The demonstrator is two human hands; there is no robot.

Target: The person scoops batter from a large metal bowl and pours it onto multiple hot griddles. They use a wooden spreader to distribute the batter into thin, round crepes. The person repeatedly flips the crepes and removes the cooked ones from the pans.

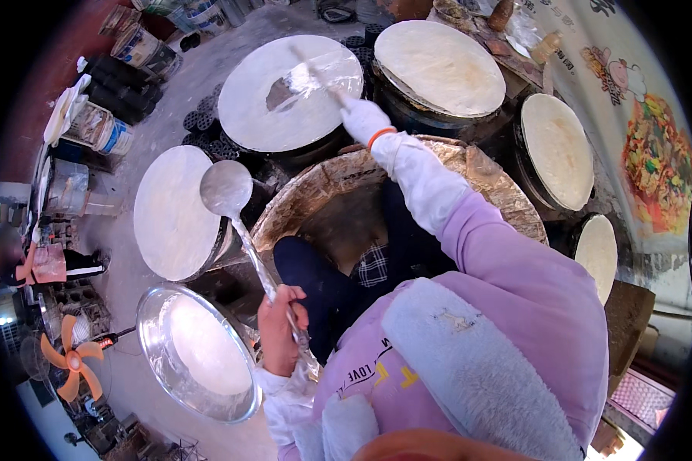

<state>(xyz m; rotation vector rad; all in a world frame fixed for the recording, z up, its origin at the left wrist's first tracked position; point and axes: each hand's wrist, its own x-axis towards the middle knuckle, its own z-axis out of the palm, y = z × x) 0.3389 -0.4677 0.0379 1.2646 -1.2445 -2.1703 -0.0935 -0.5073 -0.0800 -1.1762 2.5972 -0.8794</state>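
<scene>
My left hand (281, 330), bare, is wrapped round the handle of a metal ladle (227, 189). The ladle's bowl, coated with pale residue, is raised between two griddles. My right hand (364, 119), in a white glove with an orange band at the wrist, grips a thin spreader (314, 71) that is blurred by motion. It passes over the far round griddle (279, 94), where white batter (254, 65) covers nearly all the surface. A dark bare patch shows near the middle, with a shiny wet streak beside it. At left near me, a metal basin (148, 307) contains white batter (204, 346).
More round griddles bear pale sheets: one at left (173, 211), one at far right (438, 67), others along the right (557, 150). A worn round rim (507, 192) surrounds my legs. Black coal briquettes (201, 119) stand behind. An orange fan (73, 358) is at lower left.
</scene>
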